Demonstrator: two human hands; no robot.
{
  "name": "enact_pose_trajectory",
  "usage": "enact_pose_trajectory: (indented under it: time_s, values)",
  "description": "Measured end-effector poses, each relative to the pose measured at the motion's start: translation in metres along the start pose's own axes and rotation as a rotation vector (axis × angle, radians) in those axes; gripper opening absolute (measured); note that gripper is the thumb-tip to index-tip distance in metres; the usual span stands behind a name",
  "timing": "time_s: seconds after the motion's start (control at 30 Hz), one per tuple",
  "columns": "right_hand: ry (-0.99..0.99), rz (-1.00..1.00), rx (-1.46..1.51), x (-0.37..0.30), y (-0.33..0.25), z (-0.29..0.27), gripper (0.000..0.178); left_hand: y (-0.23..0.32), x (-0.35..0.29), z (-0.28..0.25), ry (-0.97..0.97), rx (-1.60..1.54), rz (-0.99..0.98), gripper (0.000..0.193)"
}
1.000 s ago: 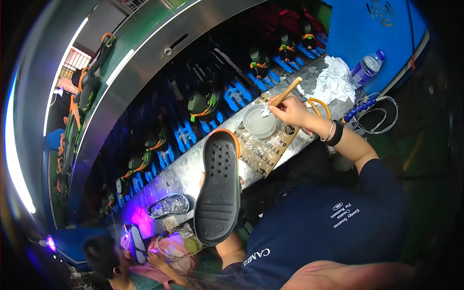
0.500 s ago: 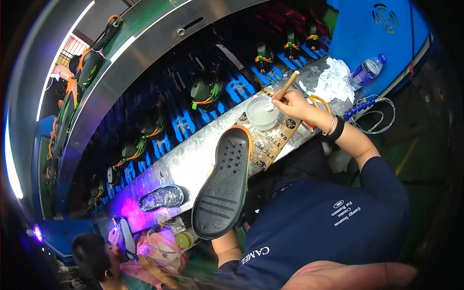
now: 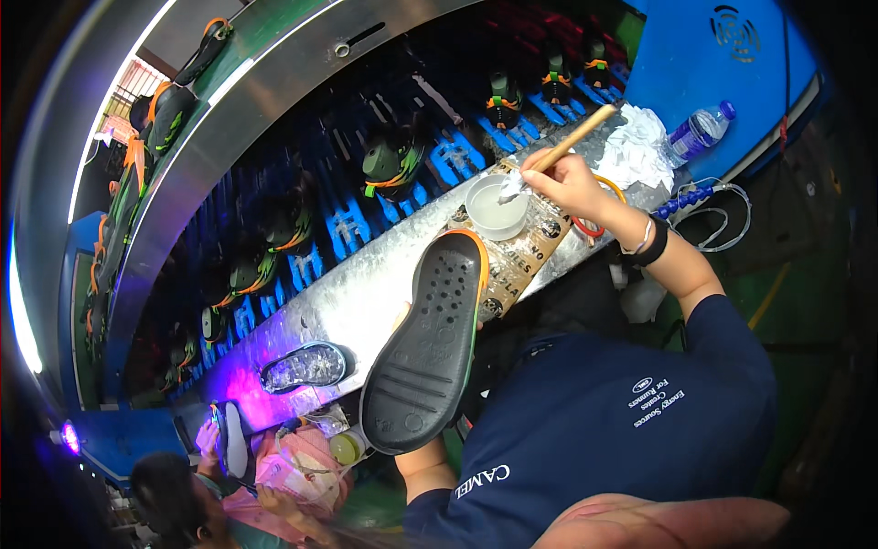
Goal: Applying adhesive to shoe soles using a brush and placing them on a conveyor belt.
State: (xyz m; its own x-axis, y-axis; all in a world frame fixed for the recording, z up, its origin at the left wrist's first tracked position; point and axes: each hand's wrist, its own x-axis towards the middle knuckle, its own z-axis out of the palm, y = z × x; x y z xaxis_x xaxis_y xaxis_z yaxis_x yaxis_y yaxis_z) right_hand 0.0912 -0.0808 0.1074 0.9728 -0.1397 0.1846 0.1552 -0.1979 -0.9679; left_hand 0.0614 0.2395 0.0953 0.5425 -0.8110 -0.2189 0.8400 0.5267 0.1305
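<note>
A black shoe sole [image 3: 421, 357] with an orange and green rim is held up, its inner face with small holes toward me. My left hand [image 3: 401, 317] grips it from behind; only bits of the fingers show past its edges. My right hand [image 3: 558, 186] is closed round a brush [image 3: 583, 134] with a pale wooden handle. Its whitish bristle end is at the right rim of a clear round tub [image 3: 494, 223] of cloudy liquid. That tub rests on brown printed cardboard [image 3: 530, 254] under clear wrap.
Shoe uppers [image 3: 393, 165] stand on blue racks behind the metal bench [image 3: 315, 306]. Crumpled white paper [image 3: 637, 151] and a bottle [image 3: 702, 130] lie at the right. A wrapped sole [image 3: 306, 368] lies on the bench's left. Another person [image 3: 174, 499] handles a sole nearby.
My right hand has shifted slightly right, and the brush handle leans further over to the right. The sole in my left hand has tilted a little and sits slightly higher.
</note>
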Motion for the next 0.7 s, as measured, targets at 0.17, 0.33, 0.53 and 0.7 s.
enact_pose_trajectory:
  time_s: [0.17, 0.33, 0.53, 0.7]
  values:
    - [-0.169, -0.209, 0.020, -0.027, -0.035, 0.015, 0.009, 0.000, 0.002, 0.006, 0.021, 0.046, 0.005, 0.053]
    - [-0.222, -0.264, -0.151, -0.026, -0.039, 0.025, 0.010, -0.003, 0.006, 0.018, 0.061, 0.148, 0.010, 0.051]
    - [-0.231, -0.510, -0.202, -0.013, -0.039, 0.035, 0.012, -0.009, 0.016, 0.038, 0.142, 0.344, 0.000, 0.049]
    - [-0.199, -0.547, -0.207, -0.010, -0.034, 0.035, 0.010, -0.012, 0.023, 0.052, 0.191, 0.459, 0.002, 0.047]
